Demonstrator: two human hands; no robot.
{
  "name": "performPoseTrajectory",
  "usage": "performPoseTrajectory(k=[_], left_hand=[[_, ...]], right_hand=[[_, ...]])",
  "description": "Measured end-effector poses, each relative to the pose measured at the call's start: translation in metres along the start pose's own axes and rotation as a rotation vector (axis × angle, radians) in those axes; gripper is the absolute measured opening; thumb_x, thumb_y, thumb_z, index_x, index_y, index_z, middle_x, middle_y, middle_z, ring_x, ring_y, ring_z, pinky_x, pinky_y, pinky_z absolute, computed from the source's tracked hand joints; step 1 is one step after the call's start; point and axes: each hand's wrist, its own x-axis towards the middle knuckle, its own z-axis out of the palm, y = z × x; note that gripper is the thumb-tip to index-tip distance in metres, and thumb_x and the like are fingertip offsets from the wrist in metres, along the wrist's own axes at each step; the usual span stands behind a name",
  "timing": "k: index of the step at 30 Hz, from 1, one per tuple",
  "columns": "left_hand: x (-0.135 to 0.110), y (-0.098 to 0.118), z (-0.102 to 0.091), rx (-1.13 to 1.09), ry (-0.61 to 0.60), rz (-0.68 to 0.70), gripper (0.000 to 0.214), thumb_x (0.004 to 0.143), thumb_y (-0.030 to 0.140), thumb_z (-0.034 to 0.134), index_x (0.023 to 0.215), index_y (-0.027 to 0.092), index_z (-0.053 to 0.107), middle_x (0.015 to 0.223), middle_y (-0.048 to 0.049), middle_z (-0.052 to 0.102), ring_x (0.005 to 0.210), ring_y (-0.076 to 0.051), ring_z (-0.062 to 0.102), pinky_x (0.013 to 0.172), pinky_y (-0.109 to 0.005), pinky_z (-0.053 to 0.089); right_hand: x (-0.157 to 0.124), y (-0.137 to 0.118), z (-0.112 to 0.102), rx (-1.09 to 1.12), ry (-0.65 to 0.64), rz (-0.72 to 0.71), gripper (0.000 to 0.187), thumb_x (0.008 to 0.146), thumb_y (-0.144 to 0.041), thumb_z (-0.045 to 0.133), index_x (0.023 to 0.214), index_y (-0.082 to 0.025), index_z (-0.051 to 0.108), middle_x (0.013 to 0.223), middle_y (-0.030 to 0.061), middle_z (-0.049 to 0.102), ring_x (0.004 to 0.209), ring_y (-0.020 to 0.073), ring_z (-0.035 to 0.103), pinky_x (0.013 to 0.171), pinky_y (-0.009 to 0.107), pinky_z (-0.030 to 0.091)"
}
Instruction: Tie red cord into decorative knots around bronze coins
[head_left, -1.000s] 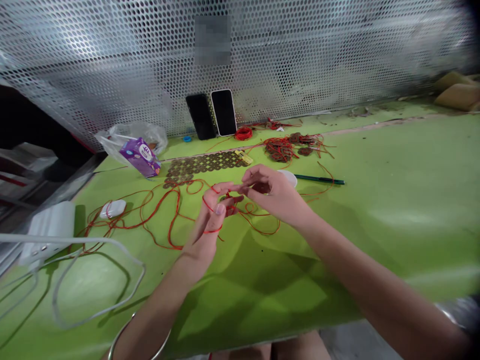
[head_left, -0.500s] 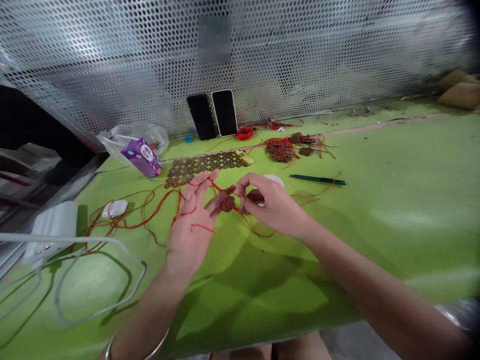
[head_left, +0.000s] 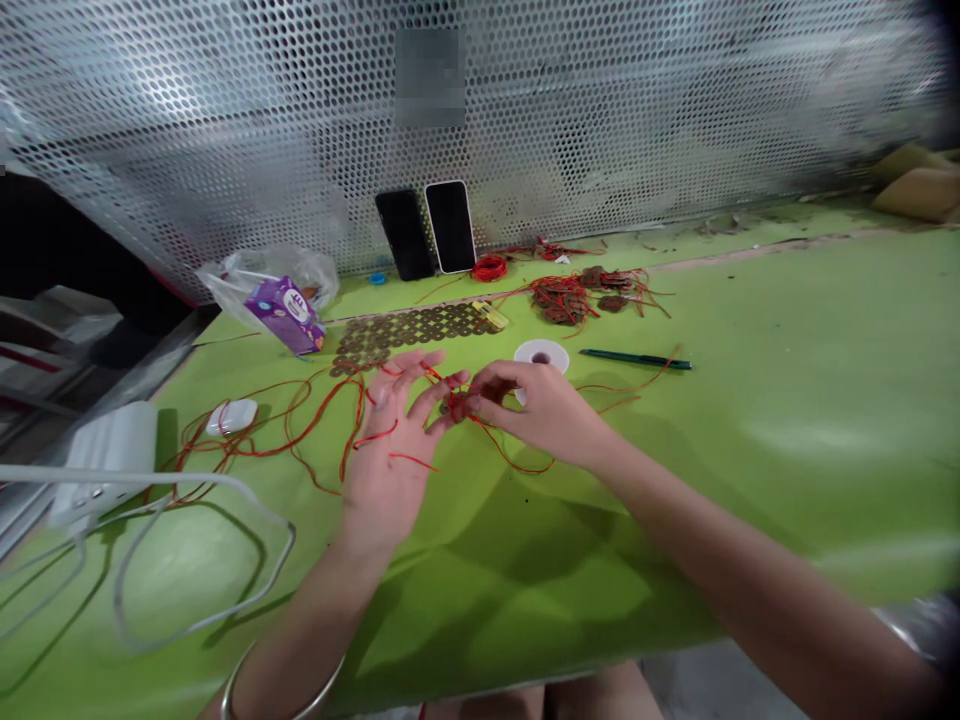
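My left hand (head_left: 390, 440) is raised over the green table (head_left: 750, 400), palm toward me, fingers spread with red cord (head_left: 375, 437) looped round them. My right hand (head_left: 536, 410) meets it from the right and pinches a small dark coin-like piece (head_left: 454, 405) tied into the cord, between the left fingertips. More red cord (head_left: 300, 430) trails loosely over the table to the left. A mat of joined brown coins (head_left: 405, 332) lies just beyond the hands.
A white tape roll (head_left: 541, 354) and a green pen (head_left: 637, 358) lie right of the hands. Two phones (head_left: 427, 228) lean on the perforated metal wall. A purple box (head_left: 288, 312), white case (head_left: 231, 415), power strip (head_left: 101, 460) with cables and red cord bundles (head_left: 562, 295) lie around.
My left hand turned from edge-on to palm-up with fingers spread. My right hand dropped lower and closed on the coin piece, uncovering the white tape roll behind it.
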Motion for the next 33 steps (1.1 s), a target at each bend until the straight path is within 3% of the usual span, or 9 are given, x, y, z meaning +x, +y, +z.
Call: performPoseTrajectory(k=[10, 15, 20, 25, 29, 33], left_hand=[[-0.002, -0.006, 0.000, 0.036, -0.054, -0.012, 0.024, 0.084, 0.039, 0.055, 0.101, 0.023, 0.057, 0.112, -0.0052, 0.051, 0.097, -0.020, 0.052, 0.075, -0.033, 0.050], [-0.002, -0.004, 0.001, 0.019, -0.057, -0.009, 0.018, 0.086, 0.035, 0.050, 0.098, 0.024, 0.058, 0.106, -0.0043, 0.052, 0.097, -0.022, 0.053, 0.081, -0.037, 0.048], [-0.001, 0.005, 0.001, -0.098, -0.015, -0.062, 0.021, 0.087, 0.032, 0.043, 0.098, 0.024, 0.059, 0.106, -0.0044, 0.051, 0.096, -0.025, 0.056, 0.088, -0.042, 0.045], [0.000, 0.015, -0.002, -0.303, 0.126, -0.079, 0.027, 0.089, 0.031, 0.036, 0.093, 0.024, 0.061, 0.104, -0.0039, 0.055, 0.095, -0.021, 0.056, 0.076, -0.032, 0.049], [0.002, 0.020, -0.005, -0.394, 0.167, -0.030, 0.024, 0.089, 0.027, 0.037, 0.089, 0.023, 0.061, 0.098, -0.0035, 0.058, 0.086, -0.015, 0.056, 0.070, -0.026, 0.050], [0.002, 0.020, -0.006, -0.452, 0.140, -0.103, 0.025, 0.090, 0.027, 0.037, 0.089, 0.019, 0.061, 0.093, -0.0032, 0.057, 0.075, -0.012, 0.056, 0.065, -0.023, 0.049]], right_hand=[[-0.002, -0.001, 0.006, -0.008, 0.020, 0.043, 0.008, 0.074, -0.017, 0.061, 0.080, -0.015, 0.066, 0.067, 0.0004, 0.061, 0.058, 0.0095, 0.048, 0.055, 0.022, 0.037], [-0.002, -0.004, 0.006, -0.008, -0.010, 0.000, 0.007, 0.077, -0.023, 0.061, 0.076, -0.015, 0.060, 0.061, -0.0031, 0.053, 0.053, 0.0076, 0.043, 0.052, 0.021, 0.032], [-0.002, -0.007, 0.002, -0.020, -0.080, -0.013, 0.019, 0.083, -0.031, 0.052, 0.071, -0.016, 0.053, 0.062, -0.0028, 0.051, 0.057, 0.0088, 0.043, 0.054, 0.022, 0.031], [0.001, -0.004, -0.005, -0.060, -0.081, -0.016, 0.028, 0.089, -0.019, 0.035, 0.070, -0.016, 0.056, 0.065, -0.0014, 0.054, 0.059, 0.0090, 0.045, 0.057, 0.023, 0.031], [0.004, 0.004, -0.014, -0.227, 0.000, 0.040, 0.019, 0.085, -0.018, 0.044, 0.073, -0.016, 0.060, 0.075, 0.0013, 0.062, 0.068, 0.0120, 0.053, 0.062, 0.024, 0.033], [0.006, 0.013, -0.020, -0.376, 0.042, 0.070, 0.015, 0.083, -0.023, 0.050, 0.076, -0.016, 0.061, 0.083, 0.0047, 0.065, 0.074, 0.0159, 0.057, 0.067, 0.027, 0.035]])
